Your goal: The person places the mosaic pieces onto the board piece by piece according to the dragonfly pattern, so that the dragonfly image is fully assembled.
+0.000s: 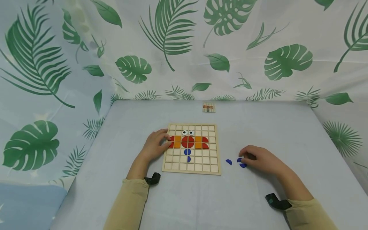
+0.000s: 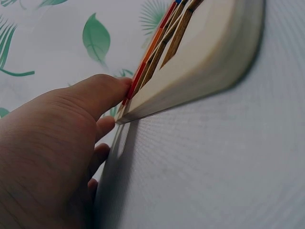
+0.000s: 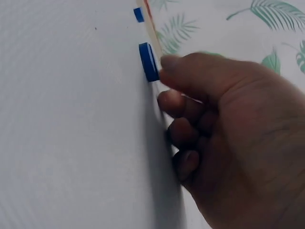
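Observation:
A square wooden grid board (image 1: 212,159) lies on the table, holding red, orange and blue shapes and two eye pieces (image 1: 188,132). At its left edge is my left hand (image 1: 153,145), its thumb touching the board by the red pieces (image 1: 171,144); in the left wrist view the thumb (image 2: 102,93) meets the rim. Right of the board, my right hand (image 1: 260,158) has bent fingers beside two blue half-circle pieces (image 1: 242,165). In the right wrist view, the thumb tip is close to a blue piece (image 3: 148,62); whether it pinches one cannot be told.
Another blue half-circle (image 1: 228,162) lies between the board and my right hand. A small patterned card (image 1: 209,107) sits behind the board. Leaf-printed cloth (image 1: 184,48) rises behind and beside the pale table (image 1: 195,201).

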`<action>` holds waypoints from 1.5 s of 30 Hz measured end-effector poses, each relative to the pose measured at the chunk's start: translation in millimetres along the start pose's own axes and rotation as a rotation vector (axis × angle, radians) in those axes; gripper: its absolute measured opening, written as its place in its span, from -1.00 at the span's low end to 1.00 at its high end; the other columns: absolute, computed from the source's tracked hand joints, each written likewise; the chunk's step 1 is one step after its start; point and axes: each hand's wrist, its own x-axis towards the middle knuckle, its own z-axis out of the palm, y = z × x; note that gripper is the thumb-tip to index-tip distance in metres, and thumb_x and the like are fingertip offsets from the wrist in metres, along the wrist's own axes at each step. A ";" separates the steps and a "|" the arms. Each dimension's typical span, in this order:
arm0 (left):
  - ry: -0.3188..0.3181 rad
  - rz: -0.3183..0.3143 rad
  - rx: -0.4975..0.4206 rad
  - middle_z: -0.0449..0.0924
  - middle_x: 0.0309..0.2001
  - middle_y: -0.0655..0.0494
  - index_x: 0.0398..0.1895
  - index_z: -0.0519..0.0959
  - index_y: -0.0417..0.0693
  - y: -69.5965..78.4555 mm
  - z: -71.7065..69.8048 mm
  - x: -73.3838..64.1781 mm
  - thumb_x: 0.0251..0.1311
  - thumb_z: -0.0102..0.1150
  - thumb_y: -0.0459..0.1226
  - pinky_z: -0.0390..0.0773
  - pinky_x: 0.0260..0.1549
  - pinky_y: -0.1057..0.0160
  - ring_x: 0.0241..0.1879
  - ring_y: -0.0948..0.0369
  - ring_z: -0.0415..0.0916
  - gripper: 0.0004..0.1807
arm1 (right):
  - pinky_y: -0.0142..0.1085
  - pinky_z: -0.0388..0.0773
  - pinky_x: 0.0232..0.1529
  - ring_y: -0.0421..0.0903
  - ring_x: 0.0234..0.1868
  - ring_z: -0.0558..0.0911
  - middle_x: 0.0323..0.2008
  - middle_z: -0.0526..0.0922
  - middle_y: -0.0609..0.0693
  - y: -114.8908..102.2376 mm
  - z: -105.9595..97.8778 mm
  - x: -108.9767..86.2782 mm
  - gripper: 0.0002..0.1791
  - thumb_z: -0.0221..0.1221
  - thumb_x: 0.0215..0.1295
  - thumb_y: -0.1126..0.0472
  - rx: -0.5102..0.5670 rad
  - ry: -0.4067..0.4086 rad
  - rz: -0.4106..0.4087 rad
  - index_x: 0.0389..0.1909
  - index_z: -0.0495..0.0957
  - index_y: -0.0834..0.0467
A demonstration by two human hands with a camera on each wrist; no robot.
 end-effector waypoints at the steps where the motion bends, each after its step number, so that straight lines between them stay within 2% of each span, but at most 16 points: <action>1: 0.000 -0.001 0.000 0.32 0.44 0.06 -0.22 0.48 0.20 -0.2 0.0 0.0 0.31 0.22 -0.08 -0.04 0.53 -0.16 0.47 -0.01 0.20 -0.87 | -0.41 0.46 -0.31 -0.31 -0.32 0.43 -0.37 0.49 -0.26 0.4 -0.8 -0.6 -0.78 0.34 0.23 0.11 0.002 -0.005 -0.005 -0.13 0.57 -0.10; 7: -0.008 -0.017 0.004 0.31 0.45 0.09 -0.21 0.48 0.21 -2.2 1.0 0.9 0.32 0.20 -0.06 -0.06 0.55 -0.13 0.48 0.02 0.18 -0.88 | -0.41 0.51 -0.17 -0.34 -0.21 0.44 -0.24 0.53 -0.30 4.4 -4.4 -4.2 -0.68 0.42 0.14 0.07 0.025 -0.036 -0.086 -0.16 0.50 -0.12; 12: -0.013 -0.025 0.002 0.30 0.45 0.10 -0.22 0.48 0.22 -2.2 1.5 1.3 0.32 0.20 -0.05 -0.08 0.56 -0.11 0.49 0.03 0.17 -0.88 | -0.43 0.48 -0.24 -0.35 -0.27 0.43 -0.30 0.51 -0.32 4.2 -1.1 -2.6 -0.77 0.37 0.20 0.13 0.013 -0.006 -0.117 -0.27 0.50 -0.17; 16: -0.015 -0.024 0.002 0.29 0.46 0.10 -0.21 0.48 0.21 -1.1 1.0 1.5 0.32 0.19 -0.05 -0.08 0.56 -0.11 0.49 0.03 0.16 -0.87 | -0.43 0.43 -0.30 -0.35 -0.32 0.41 -0.37 0.46 -0.32 0.3 2.6 0.5 -0.80 0.34 0.24 0.10 -0.039 0.030 -0.073 -0.33 0.48 -0.19; 22: -0.009 -0.010 0.000 0.32 0.44 0.07 -0.22 0.48 0.20 -0.5 0.5 1.3 0.32 0.20 -0.07 -0.05 0.54 -0.15 0.48 0.00 0.19 -0.88 | -0.41 0.38 -0.38 -0.30 -0.38 0.40 -0.42 0.46 -0.25 -3.8 3.1 3.2 -0.86 0.30 0.28 0.06 -0.055 0.047 -0.005 -0.35 0.50 -0.13; 28: -0.002 -0.007 -0.003 0.33 0.43 0.06 -0.23 0.48 0.19 0.3 0.0 1.2 0.32 0.19 -0.07 -0.04 0.54 -0.16 0.47 0.00 0.20 -0.89 | -0.36 0.53 -0.29 -0.36 -0.34 0.45 -0.36 0.54 -0.32 -0.8 2.5 1.4 -0.92 0.29 0.29 0.15 -0.068 0.101 -0.062 -0.32 0.60 -0.13; 34: -0.002 -0.013 -0.002 0.33 0.44 0.06 -0.22 0.49 0.19 1.6 -0.6 1.1 0.32 0.20 -0.07 -0.05 0.54 -0.17 0.47 -0.01 0.20 -0.88 | -0.40 0.56 -0.25 -0.39 -0.30 0.47 -0.33 0.55 -0.38 0.4 4.3 0.1 -0.82 0.32 0.25 0.21 -0.024 0.089 -0.149 -0.32 0.62 -0.19; 40: -0.012 -0.031 -0.004 0.32 0.44 0.08 -0.23 0.49 0.19 3.3 -1.6 0.8 0.32 0.19 -0.06 -0.08 0.55 -0.13 0.48 0.01 0.18 -0.88 | -0.40 0.46 -0.30 -0.33 -0.30 0.43 -0.34 0.49 -0.30 -2.9 5.3 -1.2 -0.69 0.40 0.16 0.09 -0.040 0.060 -0.105 -0.10 0.55 -0.10; 45: -0.016 -0.029 0.001 0.31 0.45 0.07 -0.22 0.49 0.18 2.8 -2.0 0.9 0.33 0.19 -0.06 -0.08 0.55 -0.12 0.48 0.00 0.18 -0.88 | -0.34 0.54 -0.22 -0.35 -0.25 0.44 -0.27 0.53 -0.32 -5.0 8.0 0.9 -0.69 0.39 0.16 0.01 -0.129 0.061 -0.090 -0.10 0.57 -0.12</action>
